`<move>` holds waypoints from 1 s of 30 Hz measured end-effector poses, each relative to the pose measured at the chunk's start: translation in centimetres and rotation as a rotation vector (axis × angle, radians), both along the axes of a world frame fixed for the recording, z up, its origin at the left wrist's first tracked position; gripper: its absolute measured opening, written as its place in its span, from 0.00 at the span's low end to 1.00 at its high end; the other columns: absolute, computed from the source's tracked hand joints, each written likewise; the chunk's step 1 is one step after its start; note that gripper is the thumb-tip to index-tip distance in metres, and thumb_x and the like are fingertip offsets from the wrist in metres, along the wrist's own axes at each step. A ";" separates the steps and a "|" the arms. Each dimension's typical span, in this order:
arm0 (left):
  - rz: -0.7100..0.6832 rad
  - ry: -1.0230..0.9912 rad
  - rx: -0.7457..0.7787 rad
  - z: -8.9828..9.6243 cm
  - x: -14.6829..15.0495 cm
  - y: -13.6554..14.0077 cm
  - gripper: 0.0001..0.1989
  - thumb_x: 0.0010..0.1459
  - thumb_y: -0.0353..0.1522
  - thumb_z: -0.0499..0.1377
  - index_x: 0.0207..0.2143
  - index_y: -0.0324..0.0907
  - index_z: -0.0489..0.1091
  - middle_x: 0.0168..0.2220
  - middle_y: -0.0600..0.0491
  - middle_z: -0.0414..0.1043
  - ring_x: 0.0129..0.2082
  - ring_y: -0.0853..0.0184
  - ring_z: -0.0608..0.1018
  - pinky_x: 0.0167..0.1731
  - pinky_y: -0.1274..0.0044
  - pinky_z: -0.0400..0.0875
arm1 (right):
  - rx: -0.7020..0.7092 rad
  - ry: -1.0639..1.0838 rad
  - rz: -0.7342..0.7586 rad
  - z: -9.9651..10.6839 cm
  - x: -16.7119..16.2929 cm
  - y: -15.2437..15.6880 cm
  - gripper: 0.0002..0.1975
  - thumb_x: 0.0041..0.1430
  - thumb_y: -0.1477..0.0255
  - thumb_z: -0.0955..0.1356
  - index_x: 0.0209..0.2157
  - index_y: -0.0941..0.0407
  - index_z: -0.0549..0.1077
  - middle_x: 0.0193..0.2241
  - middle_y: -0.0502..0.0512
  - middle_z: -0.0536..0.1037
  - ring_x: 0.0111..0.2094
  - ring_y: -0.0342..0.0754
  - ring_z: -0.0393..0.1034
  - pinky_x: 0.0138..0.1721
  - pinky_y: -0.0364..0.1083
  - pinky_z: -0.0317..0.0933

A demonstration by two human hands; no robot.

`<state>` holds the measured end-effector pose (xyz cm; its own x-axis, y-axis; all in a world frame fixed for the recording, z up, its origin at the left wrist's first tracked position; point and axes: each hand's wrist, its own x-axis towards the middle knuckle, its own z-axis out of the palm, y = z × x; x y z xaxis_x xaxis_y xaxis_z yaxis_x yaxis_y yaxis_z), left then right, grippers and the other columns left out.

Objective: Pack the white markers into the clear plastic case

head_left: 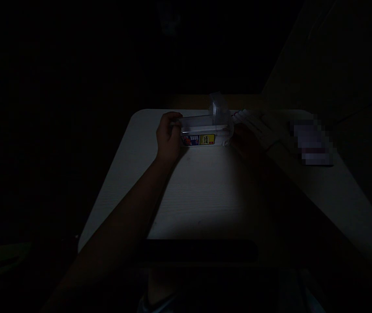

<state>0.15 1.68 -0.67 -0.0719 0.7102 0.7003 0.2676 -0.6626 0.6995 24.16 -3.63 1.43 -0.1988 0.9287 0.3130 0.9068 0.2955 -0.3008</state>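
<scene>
A clear plastic box (202,129) lies lengthwise near the far edge of the white table. A colourful label (198,139) with a yellow panel is on its near side. At its right end, a clear flap-like part (217,104) stands up. My left hand (169,137) is closed around the box's left end, fingers over the top edge. My right hand (245,140) is at the box's right end in deep shadow, its fingers curled against that end and hard to see. The box's contents are too dim to make out.
Several slim white pen-like items (253,121) lie on the table (202,195) beyond my right hand. A blurred-out phone-like object (313,141) lies at the right. Something green (1,258) shows at the lower left. The surroundings are very dark.
</scene>
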 end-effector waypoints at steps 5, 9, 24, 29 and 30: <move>-0.008 0.007 -0.006 0.0 -0.1 0.0 0.25 0.59 0.56 0.52 0.41 0.46 0.69 0.42 0.50 0.73 0.44 0.63 0.76 0.48 0.70 0.72 | -0.071 0.138 0.041 1.0 -0.1 -0.9 0.22 0.62 0.75 0.59 0.54 0.58 0.71 0.53 0.58 0.73 0.54 0.46 0.67 0.59 0.47 0.62; -0.029 0.019 -0.001 -0.1 -0.2 0.1 0.23 0.60 0.54 0.52 0.42 0.46 0.69 0.42 0.50 0.73 0.45 0.62 0.77 0.49 0.69 0.72 | -0.082 0.157 0.035 0.8 0.0 -0.7 0.21 0.61 0.73 0.59 0.53 0.58 0.72 0.52 0.58 0.73 0.52 0.47 0.68 0.58 0.48 0.62; -0.026 0.010 0.014 -0.2 -0.2 0.2 0.26 0.59 0.57 0.51 0.42 0.47 0.69 0.42 0.50 0.73 0.46 0.62 0.77 0.50 0.67 0.73 | -0.056 0.195 -0.011 0.9 -0.4 -0.9 0.21 0.57 0.72 0.62 0.51 0.58 0.73 0.53 0.59 0.72 0.55 0.51 0.66 0.59 0.52 0.62; -0.037 0.026 0.006 -0.1 -0.2 0.0 0.26 0.59 0.57 0.51 0.42 0.47 0.69 0.42 0.50 0.73 0.45 0.61 0.77 0.50 0.66 0.73 | -0.011 0.083 -0.056 0.8 -0.4 -0.9 0.19 0.58 0.72 0.61 0.49 0.56 0.74 0.50 0.57 0.73 0.52 0.50 0.68 0.54 0.49 0.65; -0.038 0.028 0.010 -0.1 -0.2 0.0 0.26 0.59 0.57 0.52 0.42 0.46 0.70 0.42 0.50 0.73 0.45 0.61 0.77 0.51 0.66 0.72 | 0.006 0.051 -0.068 0.8 -0.4 -0.9 0.19 0.59 0.72 0.61 0.50 0.56 0.74 0.50 0.57 0.73 0.50 0.49 0.69 0.52 0.48 0.66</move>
<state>-0.07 1.69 -0.75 -0.0256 0.7051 0.7086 0.2614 -0.6795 0.6855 23.76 -4.54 2.21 -0.1184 0.9377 0.3266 0.9082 0.2352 -0.3461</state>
